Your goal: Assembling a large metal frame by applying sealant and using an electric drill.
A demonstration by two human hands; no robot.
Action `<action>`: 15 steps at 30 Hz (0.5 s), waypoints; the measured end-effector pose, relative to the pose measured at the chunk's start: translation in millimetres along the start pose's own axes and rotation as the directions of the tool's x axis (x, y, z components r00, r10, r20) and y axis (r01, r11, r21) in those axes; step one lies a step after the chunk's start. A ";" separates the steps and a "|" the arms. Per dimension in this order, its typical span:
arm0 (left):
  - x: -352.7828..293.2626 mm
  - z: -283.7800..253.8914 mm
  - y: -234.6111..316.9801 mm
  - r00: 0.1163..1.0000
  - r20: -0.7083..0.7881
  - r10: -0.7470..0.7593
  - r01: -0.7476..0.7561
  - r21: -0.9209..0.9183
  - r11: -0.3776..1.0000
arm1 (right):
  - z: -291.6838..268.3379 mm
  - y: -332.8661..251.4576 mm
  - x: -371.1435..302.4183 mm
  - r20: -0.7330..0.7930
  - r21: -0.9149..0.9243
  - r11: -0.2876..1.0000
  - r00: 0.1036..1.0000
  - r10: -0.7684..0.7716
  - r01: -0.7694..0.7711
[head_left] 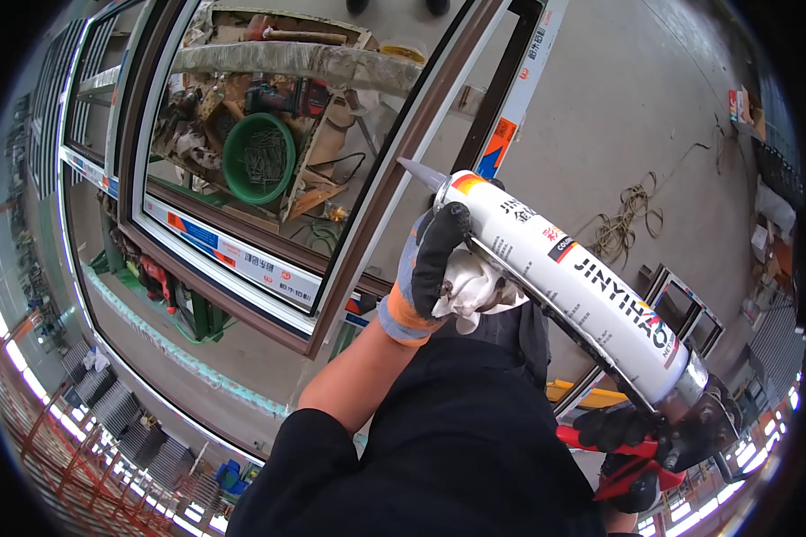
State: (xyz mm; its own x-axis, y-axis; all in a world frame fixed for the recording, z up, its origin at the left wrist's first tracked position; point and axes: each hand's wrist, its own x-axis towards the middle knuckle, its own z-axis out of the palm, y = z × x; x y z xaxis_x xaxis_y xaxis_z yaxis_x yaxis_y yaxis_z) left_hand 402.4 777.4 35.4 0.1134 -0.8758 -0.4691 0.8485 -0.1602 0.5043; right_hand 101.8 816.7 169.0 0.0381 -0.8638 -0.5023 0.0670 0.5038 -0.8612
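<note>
A caulking gun loaded with a white sealant cartridge slants across the right side of the view. Around its red handle, low on the right, my right hand is closed in a black glove. My left hand, in a black, grey and orange glove, is closed on a crumpled white cloth, its fingers against the gun's front end. The grey nozzle points up and left, its tip by the brown edge of a framed window. Whether tip and frame touch, I cannot tell.
Through the glass show a green bowl of screws, a power tool and scraps on a cluttered bench. More frames stand to the left. Tangled cord lies on the grey floor at right, with a small frame nearer me.
</note>
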 end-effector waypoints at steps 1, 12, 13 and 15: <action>-1.2 2.7 2.5 0.998 0.036 -0.055 0.060 -0.172 0.983 | 0.1 0.7 -0.2 0.001 0.000 1.000 1.000 -0.001 0.001; -15.5 -2.8 2.9 0.999 0.044 -0.031 0.036 -0.114 0.993 | -1.8 7.6 -1.1 0.031 0.017 1.000 1.000 -0.004 0.003; -16.6 -4.6 1.6 0.998 0.044 -0.043 0.049 -0.130 0.990 | -1.7 9.3 -2.3 0.031 0.020 1.000 1.000 -0.003 0.003; -19.2 -7.4 -0.7 0.998 0.040 -0.039 0.044 -0.135 0.990 | -2.5 12.0 -4.1 0.033 0.024 1.000 0.999 -0.003 0.003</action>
State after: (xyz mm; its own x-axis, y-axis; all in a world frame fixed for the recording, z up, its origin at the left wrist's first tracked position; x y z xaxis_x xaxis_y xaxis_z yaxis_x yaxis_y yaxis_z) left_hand 403.4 797.7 38.7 0.0593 -0.8864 -0.4591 0.9149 -0.1358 0.3803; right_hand 100.0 826.3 160.5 0.0707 -0.8651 -0.4966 0.0913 0.5014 -0.8604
